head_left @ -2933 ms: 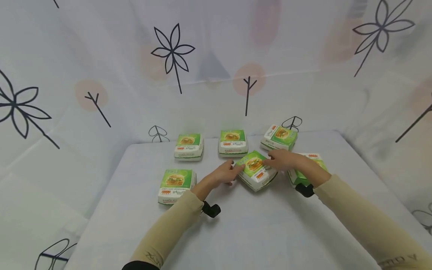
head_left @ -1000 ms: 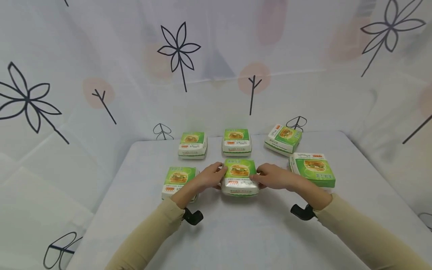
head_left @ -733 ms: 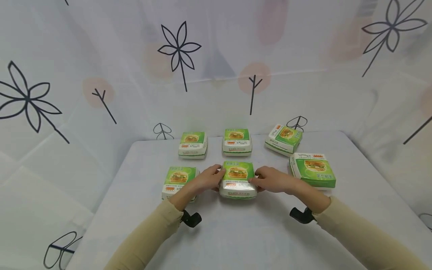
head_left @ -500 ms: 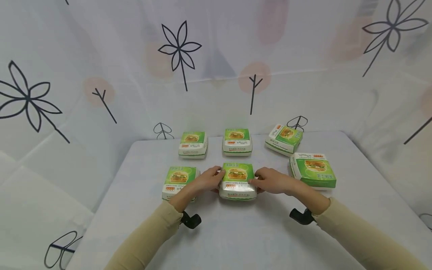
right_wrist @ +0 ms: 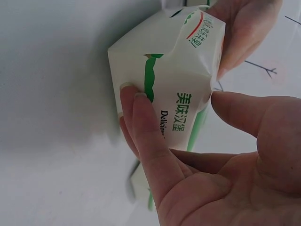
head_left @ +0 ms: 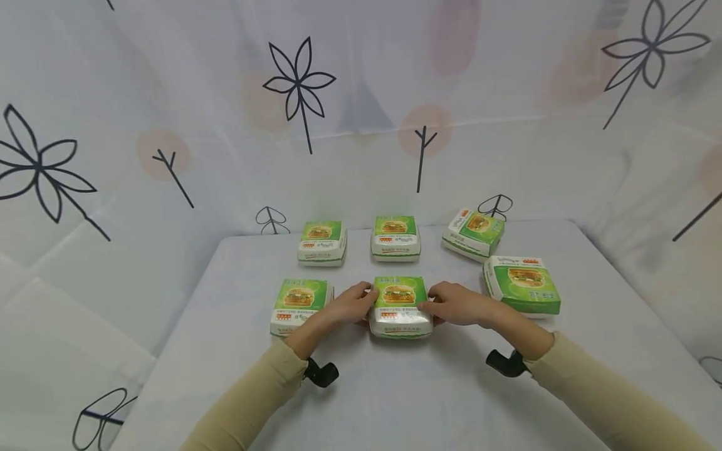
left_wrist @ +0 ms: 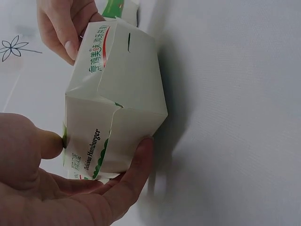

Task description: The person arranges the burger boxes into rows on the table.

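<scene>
A green-and-white hamburger box [head_left: 399, 304] with a burger picture on its lid sits mid-table, its printed front facing me. My left hand [head_left: 352, 304] holds its left side, thumb at the lid's edge and fingers low on the side wall, as the left wrist view of the box [left_wrist: 117, 80] shows. On the opposite side my right hand [head_left: 459, 304] grips it, thumb on the top edge. In the right wrist view its fingertips [right_wrist: 141, 106] lie against the lettered side of the box [right_wrist: 178, 80]. The lid is closed.
Behind stand two aligned hamburger boxes, left [head_left: 319, 243] and middle [head_left: 396, 239], and a skewed one [head_left: 474, 234] at back right. Another box [head_left: 299, 304] is beside my left forearm; a turned one [head_left: 523, 285] lies right of my right hand. A patterned curtain [head_left: 361, 169] borders the white table [head_left: 395, 401].
Between both hands, the hamburger box has turned from a slant to square with the table and shifted left and nearer to me. Lately it has slid slightly closer still. The other boxes stay put.
</scene>
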### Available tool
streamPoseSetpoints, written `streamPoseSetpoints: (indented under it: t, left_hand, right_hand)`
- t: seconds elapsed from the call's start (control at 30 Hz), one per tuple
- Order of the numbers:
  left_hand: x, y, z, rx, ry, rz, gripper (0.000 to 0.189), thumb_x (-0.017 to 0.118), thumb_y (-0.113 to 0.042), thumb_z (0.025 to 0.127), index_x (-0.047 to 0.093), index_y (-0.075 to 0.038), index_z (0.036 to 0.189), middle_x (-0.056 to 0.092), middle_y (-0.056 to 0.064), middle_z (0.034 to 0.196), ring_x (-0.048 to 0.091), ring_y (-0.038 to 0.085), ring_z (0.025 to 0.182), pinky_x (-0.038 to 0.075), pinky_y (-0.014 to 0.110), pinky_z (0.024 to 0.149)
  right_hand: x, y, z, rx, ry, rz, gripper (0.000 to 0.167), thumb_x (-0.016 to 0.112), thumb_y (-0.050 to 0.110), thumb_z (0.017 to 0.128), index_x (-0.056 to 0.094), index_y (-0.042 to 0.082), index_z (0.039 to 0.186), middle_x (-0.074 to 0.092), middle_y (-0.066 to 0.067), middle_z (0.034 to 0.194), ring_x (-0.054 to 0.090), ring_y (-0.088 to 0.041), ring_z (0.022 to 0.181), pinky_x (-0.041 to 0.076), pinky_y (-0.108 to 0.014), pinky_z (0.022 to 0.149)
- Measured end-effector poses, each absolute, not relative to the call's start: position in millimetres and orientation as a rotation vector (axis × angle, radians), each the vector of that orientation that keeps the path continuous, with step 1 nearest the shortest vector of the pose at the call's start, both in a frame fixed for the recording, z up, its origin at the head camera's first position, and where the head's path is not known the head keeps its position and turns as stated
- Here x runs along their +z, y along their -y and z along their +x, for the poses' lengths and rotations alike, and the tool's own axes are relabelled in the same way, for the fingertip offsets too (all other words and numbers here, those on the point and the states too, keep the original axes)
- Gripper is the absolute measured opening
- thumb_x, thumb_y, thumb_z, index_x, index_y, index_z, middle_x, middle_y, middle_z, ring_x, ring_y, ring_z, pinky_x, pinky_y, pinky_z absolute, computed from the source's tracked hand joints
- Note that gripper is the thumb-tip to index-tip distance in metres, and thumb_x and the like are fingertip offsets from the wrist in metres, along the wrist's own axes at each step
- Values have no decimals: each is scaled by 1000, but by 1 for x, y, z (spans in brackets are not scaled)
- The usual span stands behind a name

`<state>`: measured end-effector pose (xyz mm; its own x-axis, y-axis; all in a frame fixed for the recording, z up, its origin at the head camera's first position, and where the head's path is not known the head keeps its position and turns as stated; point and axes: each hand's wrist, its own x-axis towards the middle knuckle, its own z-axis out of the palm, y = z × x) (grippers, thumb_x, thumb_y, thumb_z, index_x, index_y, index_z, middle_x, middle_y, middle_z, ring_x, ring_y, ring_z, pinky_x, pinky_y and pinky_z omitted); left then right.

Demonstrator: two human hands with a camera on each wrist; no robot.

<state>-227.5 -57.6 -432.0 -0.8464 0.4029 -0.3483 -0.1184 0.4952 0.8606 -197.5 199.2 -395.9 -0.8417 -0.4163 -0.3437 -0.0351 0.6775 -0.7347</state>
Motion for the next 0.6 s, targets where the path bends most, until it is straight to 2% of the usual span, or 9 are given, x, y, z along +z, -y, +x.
streamPoseSetpoints:
  t: [0.3,0.6]
  left_hand:
    - [-437,56,-228,1358,-2203,239,53,40,-34,112,37,2,152,53,23,140,62,28,116,60,41,85]
    - [-432,58,-227,1303,-2249,249,56,40,-37,112,35,-1,154,51,21,143,59,28,119,58,41,87]
  right_hand:
    - [-398,-200,-197,-1027,-2388,-328,43,59,25,105,58,-11,127,68,-13,109,68,-21,95,59,-42,85]
    - [-397,-201,-199,-955,-2412,-341,43,61,27,103,59,-9,127,68,-9,100,65,-20,89,56,-35,76]
